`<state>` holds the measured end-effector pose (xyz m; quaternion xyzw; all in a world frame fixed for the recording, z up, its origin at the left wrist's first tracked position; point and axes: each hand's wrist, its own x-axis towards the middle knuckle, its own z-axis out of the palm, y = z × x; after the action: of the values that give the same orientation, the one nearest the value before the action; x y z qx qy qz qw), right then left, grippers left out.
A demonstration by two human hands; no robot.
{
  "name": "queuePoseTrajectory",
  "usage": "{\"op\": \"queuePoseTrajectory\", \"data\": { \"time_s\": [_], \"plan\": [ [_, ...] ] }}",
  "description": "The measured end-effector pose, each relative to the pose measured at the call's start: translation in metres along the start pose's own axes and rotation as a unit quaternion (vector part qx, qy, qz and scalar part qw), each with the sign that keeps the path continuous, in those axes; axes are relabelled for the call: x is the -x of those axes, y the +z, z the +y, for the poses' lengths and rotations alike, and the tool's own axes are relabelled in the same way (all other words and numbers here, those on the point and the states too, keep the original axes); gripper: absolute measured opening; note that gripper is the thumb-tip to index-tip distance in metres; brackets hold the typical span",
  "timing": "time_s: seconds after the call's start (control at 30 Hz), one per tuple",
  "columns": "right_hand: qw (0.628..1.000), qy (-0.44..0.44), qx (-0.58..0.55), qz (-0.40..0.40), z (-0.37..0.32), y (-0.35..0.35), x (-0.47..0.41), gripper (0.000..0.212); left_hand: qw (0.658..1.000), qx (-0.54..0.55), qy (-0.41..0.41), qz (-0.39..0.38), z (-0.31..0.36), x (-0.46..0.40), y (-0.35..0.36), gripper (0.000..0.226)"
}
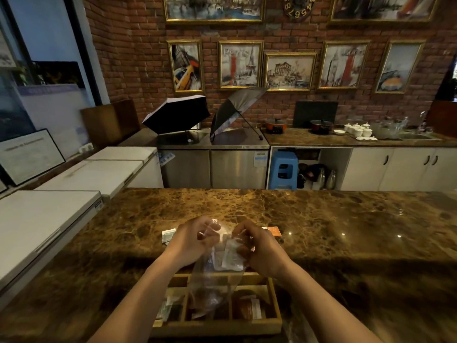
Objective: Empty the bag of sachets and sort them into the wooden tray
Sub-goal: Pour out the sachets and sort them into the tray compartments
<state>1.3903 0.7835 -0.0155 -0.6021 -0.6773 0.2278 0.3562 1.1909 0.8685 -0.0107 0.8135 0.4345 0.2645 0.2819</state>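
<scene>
Both hands are raised over the brown marble counter [321, 219], gripping the top of a clear plastic bag [212, 276] that hangs between them down toward the near edge. The left hand [193, 240] has its fingers curled in and pinched on the bag's upper left rim; the right hand [257, 246] is likewise closed, its fingers bunched on the upper right rim, so the two hands sit close together with the bag's mouth between them. Through the plastic, just under the right hand, a few pale sachets [231, 258] show, lying against one another near the top of the bag; how many there are cannot be told. The bag's lower part drapes over the middle of the wooden tray [217, 326], which sits on the counter at the near edge, directly below the forearms. The tray is divided into compartments: the near left one holds some pale and dark packets [169, 309], the near right one holds orange-brown packets [248, 308], and the middle one is blurred behind the plastic. On the counter beyond the hands, a small white and green sachet [168, 235] lies just left of the left hand, and an orange sachet [273, 230] lies just right of the right hand, partly hidden by it. Farther back, two open umbrellas [178, 115] rest on a steel cabinet top against the brick wall
</scene>
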Motion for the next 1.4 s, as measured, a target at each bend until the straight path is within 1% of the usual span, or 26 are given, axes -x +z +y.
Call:
{"op": "queuePoseTrajectory", "data": {
  "time_s": [0.17,0.23,0.37,0.5,0.57,0.7,0.87,1.0,1.1,1.2,1.33,1.4],
  "plan": [
    [0.999,-0.022,0.02,0.026,-0.012,-0.016,-0.008,0.028,0.999,0.028,0.015,0.002,0.003,-0.001,-0.006,0.04],
    [0.999,-0.014,0.025,0.042,-0.013,-0.024,-0.009,0.031,0.999,0.034,0.015,-0.002,0.004,-0.002,-0.006,0.043],
    [0.998,0.028,0.028,0.051,-0.009,-0.046,-0.008,0.032,0.998,0.058,0.017,0.006,0.01,-0.006,0.002,0.031],
    [0.997,0.043,0.054,0.022,0.001,-0.062,-0.001,0.027,0.997,0.076,0.003,-0.007,0.02,-0.008,0.019,0.025],
    [0.995,0.052,0.081,0.002,0.008,-0.063,0.004,0.026,0.998,0.054,0.001,-0.02,0.022,-0.007,0.03,0.019],
    [0.991,0.065,0.118,-0.022,0.02,-0.058,0.014,0.031,0.998,0.002,-0.011,-0.059,0.023,-0.001,0.047,0.018],
    [0.992,0.051,0.119,-0.006,0.018,-0.063,0.013,0.023,0.999,0.002,-0.026,-0.044,0.028,-0.004,0.043,0.014],
    [0.993,0.036,0.109,0.016,0.01,-0.072,0.009,0.02,0.999,0.018,-0.016,-0.026,0.03,-0.006,0.035,0.014],
    [0.994,0.027,0.099,0.028,0.007,-0.075,0.008,0.02,0.999,0.035,-0.005,-0.02,0.029,-0.005,0.034,0.021],
    [0.995,0.02,0.092,0.042,0.006,-0.079,0.006,0.021,0.998,0.052,-0.003,-0.031,0.028,-0.004,0.033,0.038],
    [0.996,0.018,0.07,0.061,0.005,-0.085,0.007,0.023,0.996,0.063,-0.009,-0.068,0.029,-0.002,0.033,0.065],
    [0.997,0.018,0.052,0.062,0.005,-0.087,0.009,0.025,0.993,0.058,-0.018,-0.097,0.029,0.0,0.035,0.073]
  ]
}}
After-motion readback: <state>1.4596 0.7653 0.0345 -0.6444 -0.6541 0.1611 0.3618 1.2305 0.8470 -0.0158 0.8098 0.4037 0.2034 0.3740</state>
